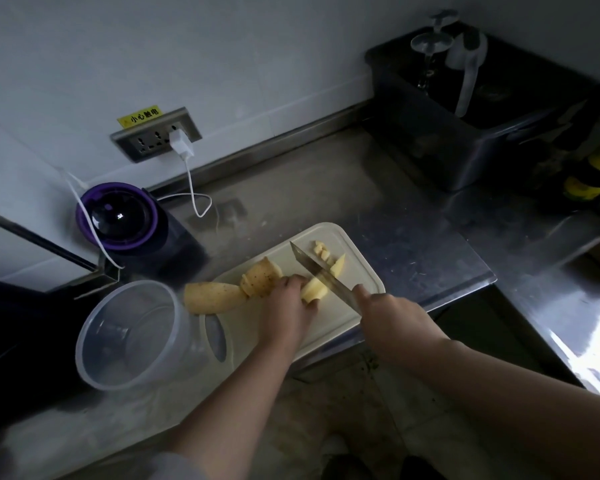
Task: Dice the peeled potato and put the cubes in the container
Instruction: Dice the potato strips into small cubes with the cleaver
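A white cutting board [340, 317] lies on the steel counter. My left hand [288, 306] presses down on a stack of potato strips [314, 289] in the board's middle. My right hand [392, 317] grips a knife [317, 270] whose blade rests across those strips, tip pointing away. Beyond the blade lie a few cut cubes [321, 251] and a wedge-shaped slice [338, 265]. Left of my left hand sit sliced potato slabs [260, 277] and a larger potato half [213, 297] at the board's left edge. A clear round plastic container [129, 336] stands empty just left of the board.
A purple-rimmed appliance [118, 216] stands at the back left, beneath a wall socket [156, 135] with a white charger and cable. A dark bin [482, 112] with glasses occupies the back right. The counter edge [465, 289] runs just right of the board.
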Demonstrator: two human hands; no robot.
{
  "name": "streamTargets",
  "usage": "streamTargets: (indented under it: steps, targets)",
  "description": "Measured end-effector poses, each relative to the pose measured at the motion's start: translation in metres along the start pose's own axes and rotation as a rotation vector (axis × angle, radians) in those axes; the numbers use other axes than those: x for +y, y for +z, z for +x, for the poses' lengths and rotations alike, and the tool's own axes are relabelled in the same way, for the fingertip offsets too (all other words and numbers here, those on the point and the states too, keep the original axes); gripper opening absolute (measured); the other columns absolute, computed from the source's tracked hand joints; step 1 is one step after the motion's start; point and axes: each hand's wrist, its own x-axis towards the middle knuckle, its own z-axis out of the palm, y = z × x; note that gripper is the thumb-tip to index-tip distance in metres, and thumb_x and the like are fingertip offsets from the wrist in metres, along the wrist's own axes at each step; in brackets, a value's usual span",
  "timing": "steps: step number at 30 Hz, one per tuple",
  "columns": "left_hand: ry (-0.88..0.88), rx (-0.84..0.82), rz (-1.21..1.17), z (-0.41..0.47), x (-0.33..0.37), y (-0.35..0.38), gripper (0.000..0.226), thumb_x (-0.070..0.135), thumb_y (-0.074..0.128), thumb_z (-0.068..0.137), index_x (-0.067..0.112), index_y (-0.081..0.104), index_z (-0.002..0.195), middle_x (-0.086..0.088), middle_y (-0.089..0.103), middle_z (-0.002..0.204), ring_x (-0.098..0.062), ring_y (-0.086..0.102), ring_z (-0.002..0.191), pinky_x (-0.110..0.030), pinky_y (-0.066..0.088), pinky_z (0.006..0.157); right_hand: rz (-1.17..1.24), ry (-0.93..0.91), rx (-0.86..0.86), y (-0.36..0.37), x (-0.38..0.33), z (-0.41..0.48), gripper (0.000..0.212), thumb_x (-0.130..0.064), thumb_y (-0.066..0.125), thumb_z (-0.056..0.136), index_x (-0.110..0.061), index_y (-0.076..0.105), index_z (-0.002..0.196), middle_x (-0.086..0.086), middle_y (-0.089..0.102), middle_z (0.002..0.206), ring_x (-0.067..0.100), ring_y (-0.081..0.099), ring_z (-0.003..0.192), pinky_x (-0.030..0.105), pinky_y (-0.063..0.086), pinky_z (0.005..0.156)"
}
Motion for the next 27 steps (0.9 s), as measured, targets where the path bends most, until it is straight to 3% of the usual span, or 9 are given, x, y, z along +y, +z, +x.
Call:
streamTargets:
  steps: [6, 19, 27]
  targets:
    - [0.042, -0.027, 0.062, -0.002, -0.002, 0.004, 0.027, 0.022, 0.065, 0.088, 0.016, 0.06, 0.114, -0.002, 0.06, 0.119, -0.017, 0.058, 0.109, -0.026, 0.047, 0.089, 0.017, 0.001, -0.011, 0.009, -0.006, 0.0, 0.055, -0.013, 0.051, 0.099, -0.023, 0.026, 0.147, -0.002, 0.058, 0.083, 0.011, 0.064, 0.073, 0.024, 0.055, 0.064]
    - [0.065, -0.068, 0.139, 0.0, -0.003, 0.006, 0.025, 0.024, 0.05, 0.099, 0.012, 0.056, 0.119, -0.005, 0.055, 0.126, -0.014, 0.052, 0.117, -0.02, 0.038, 0.096, -0.047, -0.026, -0.031, 0.018, -0.01, -0.002, 0.048, -0.014, 0.051, 0.099, -0.017, 0.029, 0.142, -0.001, 0.057, 0.083, 0.012, 0.063, 0.071, 0.021, 0.047, 0.057]
    - [0.088, -0.1, 0.177, 0.002, -0.004, 0.009, 0.026, 0.015, 0.047, 0.1, 0.008, 0.054, 0.124, -0.008, 0.053, 0.132, -0.015, 0.049, 0.123, -0.019, 0.032, 0.1, -0.07, -0.016, -0.046, 0.023, -0.011, 0.002, 0.05, -0.013, 0.05, 0.1, -0.016, 0.027, 0.144, 0.002, 0.061, 0.091, 0.015, 0.067, 0.08, 0.025, 0.054, 0.067]
